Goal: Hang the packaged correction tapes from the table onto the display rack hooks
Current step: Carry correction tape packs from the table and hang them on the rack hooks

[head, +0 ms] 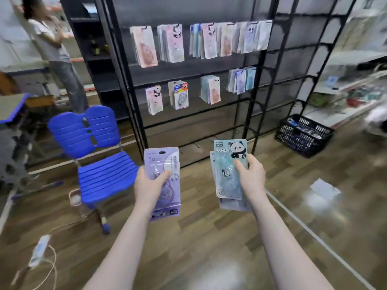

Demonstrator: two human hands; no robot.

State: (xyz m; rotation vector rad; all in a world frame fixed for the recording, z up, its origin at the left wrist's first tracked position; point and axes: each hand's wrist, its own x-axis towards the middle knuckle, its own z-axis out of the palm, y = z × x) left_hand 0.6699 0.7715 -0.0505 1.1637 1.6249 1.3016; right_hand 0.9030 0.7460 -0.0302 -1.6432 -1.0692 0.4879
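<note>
Two small stacks of tapes are in hand, short of the rack (pixel 188 65): the left hand (pixel 149 186) holds purple packs (pixel 164 164), thumb across the front, and the right hand (pixel 252 176) pinches panda packs (pixel 229 162) the same way. They look light; the card backs seem stiff, the clear blisters probably slick and crushable. Best held low on the card edges, I judge, leaving the top hang-hole free for a hook. Stacked packs may slide apart.

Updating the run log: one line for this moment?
left hand: holds purple packs | right hand: holds panda packs | display rack: ahead, partly stocked | hanging: not started
</note>
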